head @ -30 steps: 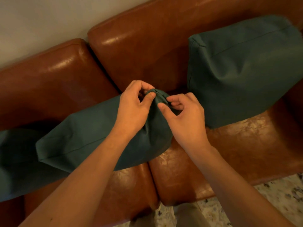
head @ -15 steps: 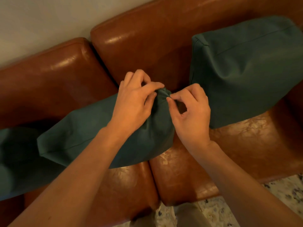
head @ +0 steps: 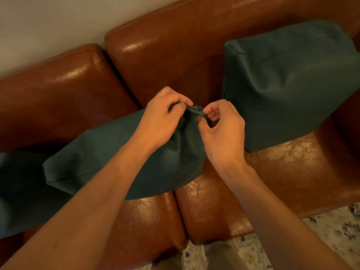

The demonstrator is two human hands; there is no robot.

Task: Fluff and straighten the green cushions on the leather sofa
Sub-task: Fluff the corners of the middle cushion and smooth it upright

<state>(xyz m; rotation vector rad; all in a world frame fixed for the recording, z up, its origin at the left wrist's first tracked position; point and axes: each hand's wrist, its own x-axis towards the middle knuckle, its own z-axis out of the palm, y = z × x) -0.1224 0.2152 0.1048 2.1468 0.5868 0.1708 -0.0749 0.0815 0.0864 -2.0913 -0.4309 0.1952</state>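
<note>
Working stage: we judge the task to be mid-way, with the middle cushion [head: 120, 152] in hand.
Left hand [head: 163, 121]: we see its fingers curled, pinching the bunched top corner [head: 195, 111] of the middle cushion.
Right hand [head: 222, 129]: we see thumb and fingers pinching the same corner from the other side.
Middle cushion position: it lies slumped and tilted across the seam between two seats of the leather sofa [head: 272, 172], not upright against the backrest.
Right cushion [head: 292, 84]: it stands against the backrest; we judge it near finished, though its face shows soft creases.
Left cushion [head: 21, 188]: it lies low at the frame edge, partly under the middle cushion; we judge it not yet straightened.
Remaining work: we expect to pull the pinched corner square, stand the middle cushion up, then treat the left cushion.
</note>
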